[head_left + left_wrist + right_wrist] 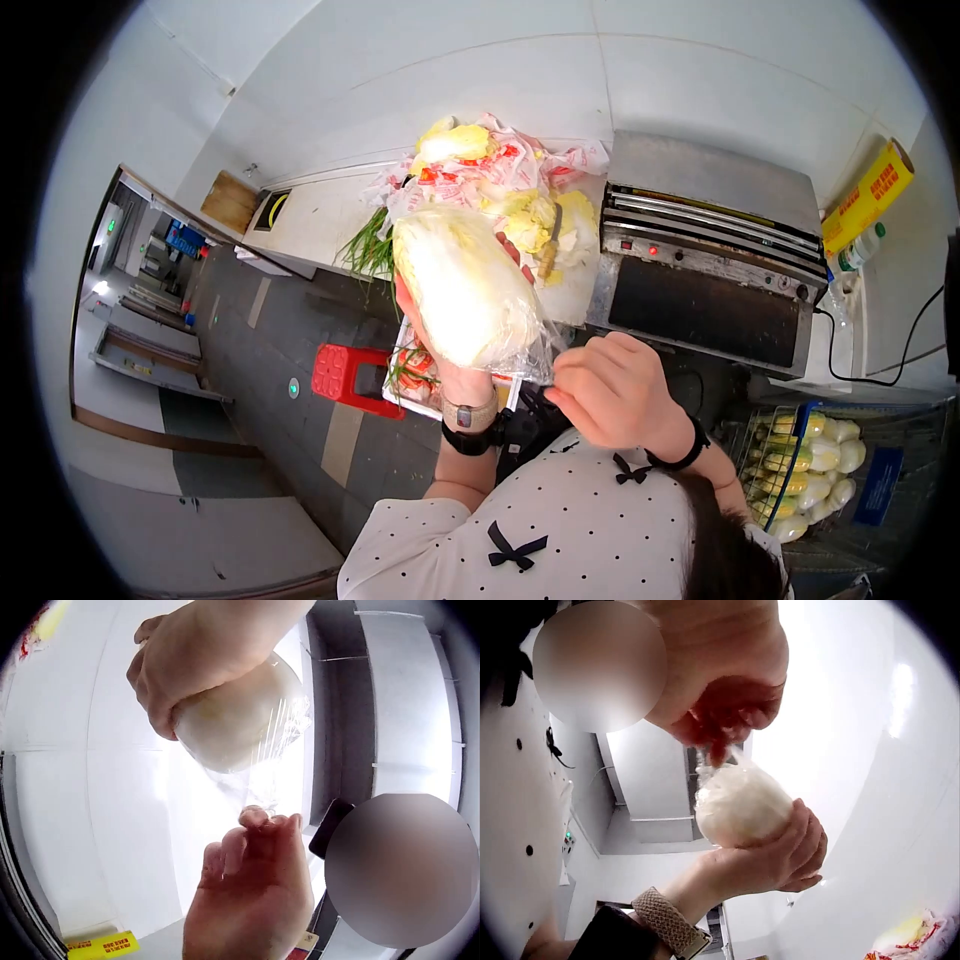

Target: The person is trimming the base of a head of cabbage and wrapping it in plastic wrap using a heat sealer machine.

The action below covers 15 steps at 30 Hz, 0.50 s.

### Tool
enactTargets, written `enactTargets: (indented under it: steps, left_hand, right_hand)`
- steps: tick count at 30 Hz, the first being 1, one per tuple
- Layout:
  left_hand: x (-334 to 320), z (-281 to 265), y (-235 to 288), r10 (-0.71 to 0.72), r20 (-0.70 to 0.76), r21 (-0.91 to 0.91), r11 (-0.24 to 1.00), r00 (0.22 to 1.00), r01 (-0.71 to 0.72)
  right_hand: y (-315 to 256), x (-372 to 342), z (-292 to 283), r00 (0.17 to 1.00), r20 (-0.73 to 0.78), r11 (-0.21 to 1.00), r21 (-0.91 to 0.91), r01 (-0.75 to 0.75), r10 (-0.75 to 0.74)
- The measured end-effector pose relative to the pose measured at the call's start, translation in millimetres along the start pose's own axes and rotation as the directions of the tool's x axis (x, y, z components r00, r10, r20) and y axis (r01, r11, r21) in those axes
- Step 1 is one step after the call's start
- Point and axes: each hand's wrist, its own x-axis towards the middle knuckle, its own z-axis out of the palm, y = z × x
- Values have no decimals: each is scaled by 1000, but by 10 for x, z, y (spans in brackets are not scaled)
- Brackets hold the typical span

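Note:
A large pale napa cabbage (455, 285) is held up in front of the chest, over the counter's front edge. My left hand (199, 664) grips it from beneath and around its side, the fingers spread along its leaves. Clear plastic wrap (540, 355) covers the cabbage's near end and is drawn out into a gathered tail. My right hand (615, 385) pinches that tail with curled fingers, close beside the cabbage's base. In the right wrist view, the wrap stretches between the right fingertips (718, 754) and the cabbage's rounded end.
Loose yellow leaves (530, 220), a knife (551, 245), red-printed plastic bags (500, 165) and green onions (372, 245) lie on the counter. A wrapping machine (710, 270) stands right. Below are a red stool (345, 375) and a basket of wrapped cabbages (810, 465).

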Motion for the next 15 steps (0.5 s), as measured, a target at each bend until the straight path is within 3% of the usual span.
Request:
enactTargets:
  steps: [2,5,11,15]
  left_hand:
    - [16,-8,13,29,20,82,996,999,-31]
    - [20,-45,62,76,23,153,985,997,-79]
    - [4,-111,89,116,-34,171,979,993,-109]
    - [18,-113,90,81,-46,141,987,996,-73]
  right_hand:
    - [-61,38,106,986,-131,989,-88,-115,103]
    - [-71,31,117,956,-58,947,-133,-292,287]
    - [-45,25,223,921,-89,898,-205,-390,380]
    - [13,-10,284,895,-106,897,-46,-440,434]
